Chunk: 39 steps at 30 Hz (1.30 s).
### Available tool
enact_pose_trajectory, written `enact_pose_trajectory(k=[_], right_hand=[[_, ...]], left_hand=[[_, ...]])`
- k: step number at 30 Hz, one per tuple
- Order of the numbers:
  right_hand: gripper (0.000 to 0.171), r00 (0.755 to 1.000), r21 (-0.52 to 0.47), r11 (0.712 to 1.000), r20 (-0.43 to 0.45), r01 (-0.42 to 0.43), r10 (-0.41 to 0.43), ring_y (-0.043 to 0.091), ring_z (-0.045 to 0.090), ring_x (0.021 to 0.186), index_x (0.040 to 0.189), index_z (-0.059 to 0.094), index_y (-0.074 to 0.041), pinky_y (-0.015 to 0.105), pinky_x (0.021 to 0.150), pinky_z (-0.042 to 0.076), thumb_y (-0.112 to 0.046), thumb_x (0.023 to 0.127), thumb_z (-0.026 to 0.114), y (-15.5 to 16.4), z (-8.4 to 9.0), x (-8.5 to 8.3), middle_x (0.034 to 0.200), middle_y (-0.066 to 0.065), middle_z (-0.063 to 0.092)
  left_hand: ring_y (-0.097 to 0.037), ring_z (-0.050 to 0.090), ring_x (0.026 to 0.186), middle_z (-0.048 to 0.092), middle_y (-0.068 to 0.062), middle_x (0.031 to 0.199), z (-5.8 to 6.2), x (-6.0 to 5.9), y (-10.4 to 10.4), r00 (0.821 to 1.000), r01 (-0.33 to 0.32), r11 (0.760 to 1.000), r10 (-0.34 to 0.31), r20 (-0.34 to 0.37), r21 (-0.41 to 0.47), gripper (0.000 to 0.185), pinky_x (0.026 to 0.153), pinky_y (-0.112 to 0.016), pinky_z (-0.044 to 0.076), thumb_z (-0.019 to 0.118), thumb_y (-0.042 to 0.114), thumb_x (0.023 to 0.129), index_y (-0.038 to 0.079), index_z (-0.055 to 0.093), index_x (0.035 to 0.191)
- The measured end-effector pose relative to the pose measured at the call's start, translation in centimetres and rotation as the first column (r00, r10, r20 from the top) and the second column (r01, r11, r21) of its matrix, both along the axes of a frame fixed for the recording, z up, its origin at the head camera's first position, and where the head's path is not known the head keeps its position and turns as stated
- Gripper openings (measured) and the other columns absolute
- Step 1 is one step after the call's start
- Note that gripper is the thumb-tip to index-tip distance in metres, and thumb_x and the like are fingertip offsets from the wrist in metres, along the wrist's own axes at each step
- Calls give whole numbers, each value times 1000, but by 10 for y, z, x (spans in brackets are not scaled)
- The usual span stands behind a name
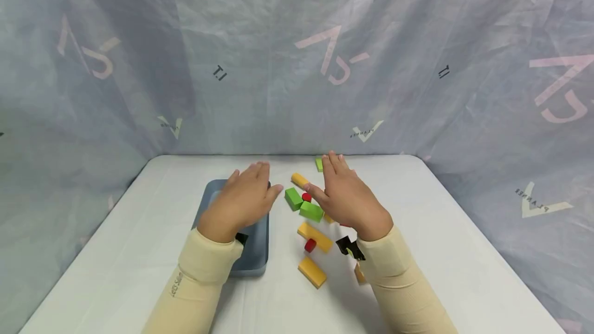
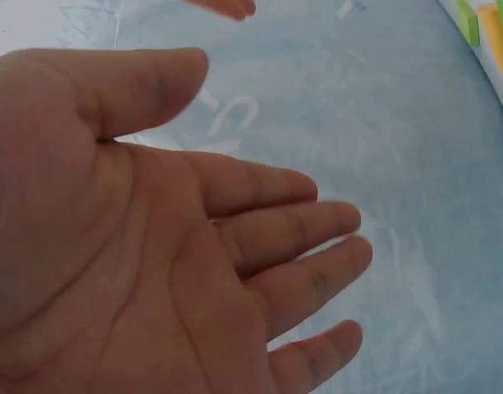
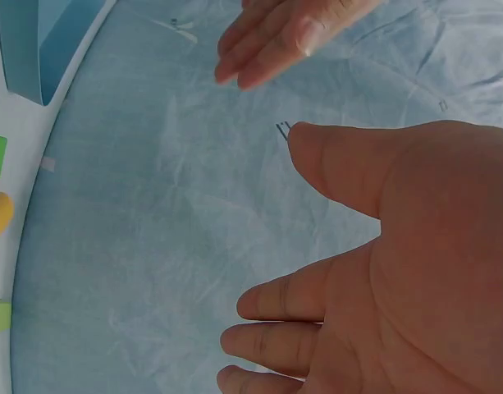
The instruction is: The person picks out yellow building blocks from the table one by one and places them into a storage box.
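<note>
My left hand (image 1: 243, 197) is held above the blue-grey tray (image 1: 252, 264), fingers straight and thumb spread. Its bare palm (image 2: 153, 246) faces the left wrist camera. My right hand (image 1: 348, 195) hovers over the right part of the scattered blocks, also with straight fingers, and its palm (image 3: 432, 271) holds nothing. Between the hands on the table lie green blocks (image 1: 311, 211), a red piece (image 1: 307, 197) and a yellow rounded block (image 1: 299, 180). Nearer are yellow blocks (image 1: 312, 272) and a dark red piece (image 1: 310, 245). The right hand and sleeve partly cover some blocks.
A white table (image 1: 431, 251) carries everything. Behind and beside it hangs a grey printed sheet (image 1: 278, 92). A light green block (image 1: 319, 164) lies near the table's back edge, and an orange block (image 1: 360, 273) shows beside the right sleeve.
</note>
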State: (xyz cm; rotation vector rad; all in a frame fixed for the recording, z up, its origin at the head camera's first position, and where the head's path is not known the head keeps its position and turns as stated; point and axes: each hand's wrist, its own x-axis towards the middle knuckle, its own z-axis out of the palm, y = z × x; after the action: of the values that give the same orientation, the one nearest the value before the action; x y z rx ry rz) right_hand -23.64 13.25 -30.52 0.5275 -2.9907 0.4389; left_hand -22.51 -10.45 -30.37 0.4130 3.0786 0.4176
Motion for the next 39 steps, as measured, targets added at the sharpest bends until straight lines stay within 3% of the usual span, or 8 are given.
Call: enact_pose_trajectory(k=[4, 11, 17, 24, 28, 32, 39], right_hand=[[89, 1000, -9, 1000, 13, 3, -3, 34, 2, 161, 165, 12, -4, 57, 127, 15, -59, 104, 47, 2, 0, -1, 174, 15, 4], [90, 1000, -8, 1000, 26, -2, 2, 35, 0, 161, 166, 13, -5, 56, 127, 15, -61, 104, 48, 4, 0, -3, 174, 14, 4], [88, 999, -10, 1000, 47, -2, 2, 36, -2, 161, 166, 15, -6, 57, 126, 17, -58, 104, 51, 5, -1, -1, 174, 14, 4], [89, 998, -6, 1000, 62, -27, 28, 47, 0, 158, 166, 19, -9, 60, 124, 21, -59, 102, 54, 4, -2, -2, 173, 19, 9], [90, 997, -7, 999, 67, -32, 33, 49, 1, 157, 166, 21, -10, 61, 124, 22, -62, 100, 55, 6, -5, -2, 172, 20, 13], [89, 997, -12, 999, 62, -39, 39, 51, 4, 157, 165, 24, -11, 61, 124, 20, -62, 100, 55, 6, -6, -2, 171, 22, 18], [86, 997, -2, 998, 47, -55, 55, 52, 8, 156, 164, 27, -11, 60, 125, 17, -61, 100, 56, 5, -6, -3, 168, 23, 26]], left_hand=[[-38, 22, 157, 24, -22, 169, -2, 1, -18, 999, -6, 1000, 5, -33, -24, 73, 125, -61, 17, 44, 42, 110, -3, 22, 162], [-45, 50, 137, 46, -29, 152, -20, 2, -65, 991, -7, 1000, 6, -131, -6, 67, 112, -60, 40, 49, 38, 109, -11, 35, 153], [-45, 56, 130, 53, -28, 146, -30, 0, -89, 986, -37, 999, 34, -166, -15, 62, 102, -61, 46, 50, 39, 108, -8, 45, 148], [-41, 67, 108, 66, -24, 128, -54, -4, -112, 945, -54, 998, 44, -325, -22, 48, 86, -58, 53, 59, 32, 104, -6, 62, 134], [-40, 69, 101, 68, -23, 122, -66, -4, -121, 928, -54, 998, 55, -369, 13, 44, 81, -56, 55, 63, 29, 102, -5, 65, 129], [-39, 69, 102, 68, -21, 125, -71, -4, -128, 925, -65, 996, 86, -371, 69, 41, 82, -56, 55, 64, 28, 101, -2, 65, 129], [-43, 66, 109, 63, -25, 132, -75, 0, -141, 950, -140, 981, 171, -262, 132, 44, 84, -59, 53, 61, 25, 99, -4, 61, 133]])
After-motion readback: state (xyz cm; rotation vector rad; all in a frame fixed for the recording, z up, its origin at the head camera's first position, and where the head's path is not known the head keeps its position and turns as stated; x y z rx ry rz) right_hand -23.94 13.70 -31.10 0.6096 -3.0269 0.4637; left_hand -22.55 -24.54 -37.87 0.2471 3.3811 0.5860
